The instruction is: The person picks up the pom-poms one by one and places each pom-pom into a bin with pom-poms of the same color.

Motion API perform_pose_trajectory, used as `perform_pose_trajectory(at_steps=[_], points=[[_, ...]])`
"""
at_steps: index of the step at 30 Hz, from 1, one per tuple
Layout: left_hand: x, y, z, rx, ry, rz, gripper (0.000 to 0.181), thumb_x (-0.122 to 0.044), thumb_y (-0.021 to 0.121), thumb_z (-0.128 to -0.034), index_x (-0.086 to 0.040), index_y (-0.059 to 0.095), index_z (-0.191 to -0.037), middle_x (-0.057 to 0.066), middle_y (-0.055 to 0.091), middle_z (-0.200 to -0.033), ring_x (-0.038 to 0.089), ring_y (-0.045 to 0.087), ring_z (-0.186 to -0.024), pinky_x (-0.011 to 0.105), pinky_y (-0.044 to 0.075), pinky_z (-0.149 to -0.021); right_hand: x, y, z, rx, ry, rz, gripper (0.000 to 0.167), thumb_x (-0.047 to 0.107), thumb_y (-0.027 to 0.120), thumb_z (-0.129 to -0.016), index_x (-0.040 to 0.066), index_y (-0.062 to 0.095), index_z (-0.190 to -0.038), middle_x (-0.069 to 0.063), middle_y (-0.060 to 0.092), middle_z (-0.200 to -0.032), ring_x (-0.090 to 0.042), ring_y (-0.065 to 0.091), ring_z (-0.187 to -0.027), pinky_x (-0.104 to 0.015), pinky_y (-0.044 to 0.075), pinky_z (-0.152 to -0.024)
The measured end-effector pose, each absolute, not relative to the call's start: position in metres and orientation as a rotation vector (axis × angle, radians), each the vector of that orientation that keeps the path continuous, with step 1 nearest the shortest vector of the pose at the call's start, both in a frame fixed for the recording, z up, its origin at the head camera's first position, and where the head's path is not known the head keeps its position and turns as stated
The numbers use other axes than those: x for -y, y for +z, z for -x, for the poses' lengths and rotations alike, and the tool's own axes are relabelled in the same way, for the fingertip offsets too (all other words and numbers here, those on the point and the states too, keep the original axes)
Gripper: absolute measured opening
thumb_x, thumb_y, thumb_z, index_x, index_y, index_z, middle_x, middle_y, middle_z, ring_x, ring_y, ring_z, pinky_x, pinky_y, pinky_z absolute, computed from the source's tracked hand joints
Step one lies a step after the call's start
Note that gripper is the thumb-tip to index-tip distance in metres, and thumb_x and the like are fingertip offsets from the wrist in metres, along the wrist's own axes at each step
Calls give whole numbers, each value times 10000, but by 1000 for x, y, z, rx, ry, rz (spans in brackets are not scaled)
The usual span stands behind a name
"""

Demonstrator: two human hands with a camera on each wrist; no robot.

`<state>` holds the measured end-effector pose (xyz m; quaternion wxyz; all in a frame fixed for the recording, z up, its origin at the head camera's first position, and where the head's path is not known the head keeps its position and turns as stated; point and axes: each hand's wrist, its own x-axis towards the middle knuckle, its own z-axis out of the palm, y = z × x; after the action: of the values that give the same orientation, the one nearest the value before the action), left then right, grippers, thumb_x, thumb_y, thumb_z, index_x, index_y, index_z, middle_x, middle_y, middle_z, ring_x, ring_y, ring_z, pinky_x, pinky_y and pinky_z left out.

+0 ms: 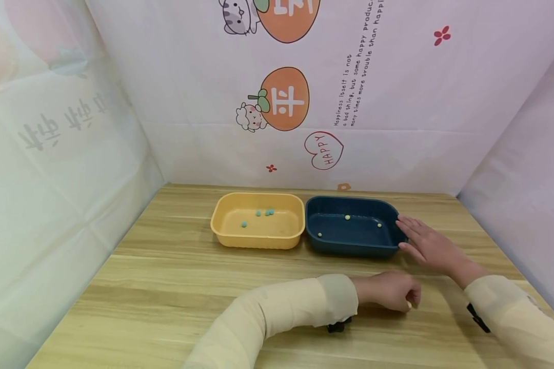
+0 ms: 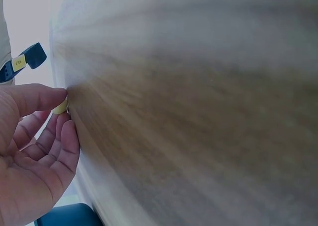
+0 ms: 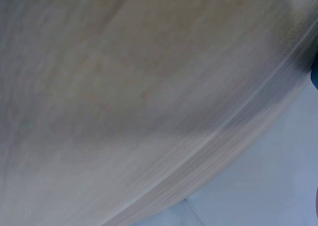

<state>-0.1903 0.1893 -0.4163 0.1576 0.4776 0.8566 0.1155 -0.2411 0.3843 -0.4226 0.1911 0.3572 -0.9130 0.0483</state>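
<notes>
My left hand (image 1: 390,291) is low over the tabletop, in front of the dark blue tray. Thumb and fingertips pinch a small yellow ball (image 2: 60,107), partly hidden by them in the left wrist view. With fingers extended, my right hand (image 1: 431,248) rests against the right end of the dark blue tray (image 1: 351,247). Inside that tray lie a yellow ball (image 1: 348,217) near the back, another yellow ball (image 1: 379,225) at the right and a third yellow ball (image 1: 320,234) at front left. The right wrist view shows mostly wood surface.
A yellow tray (image 1: 258,242) stands directly left of the blue one, with several small light-blue balls (image 1: 244,224) in it. Both sit toward the back of the wooden table (image 1: 166,287). White printed cloth (image 1: 189,102) hangs behind and at both sides.
</notes>
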Motion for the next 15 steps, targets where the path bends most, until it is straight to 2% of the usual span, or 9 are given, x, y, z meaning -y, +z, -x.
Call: perform_pose_trajectory(at_steps=[15], points=[[-188,-416,195,-2414,426,-1409,145,-174,755,-842,-222,705,-969,-197,581,-816,-103,492,-739,14,363,-684,-384,-423,242,2544,133,-1013,563,286,546,-1003,-94,434,-1403,-281,414,-1437,-400,351,-1355,-270,84,-1171]])
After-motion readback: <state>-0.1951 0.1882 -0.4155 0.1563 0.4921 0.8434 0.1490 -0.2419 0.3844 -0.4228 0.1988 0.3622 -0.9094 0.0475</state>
